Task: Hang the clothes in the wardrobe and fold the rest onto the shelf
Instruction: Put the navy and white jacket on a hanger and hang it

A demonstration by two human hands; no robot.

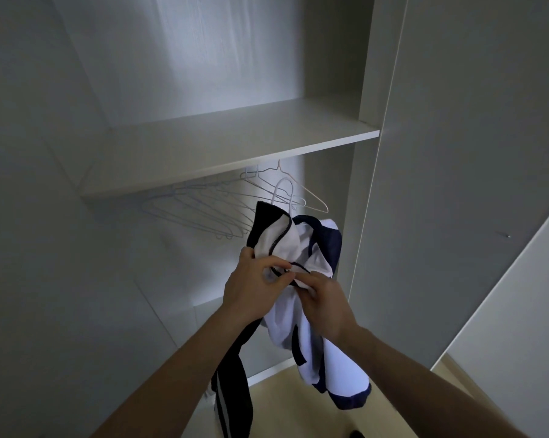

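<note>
A navy and white zip jacket [301, 245] hangs bunched in front of the open wardrobe, draped over a white wire hanger [282, 192] whose hook sticks up above the collar. My left hand [254, 286] pinches the jacket's zipper edge from the left. My right hand [323, 301] pinches the same zipper edge from the right, thumbs almost touching. The jacket's lower part and a dark striped sleeve [232, 393] dangle below my forearms.
A white shelf [229, 143] spans the wardrobe above the rail. Several bare wire hangers [200, 213] hang under it to the left. The wardrobe's right side panel [456, 184] and an open door [519, 311] stand close on the right. Pale wood floor [285, 406] shows below.
</note>
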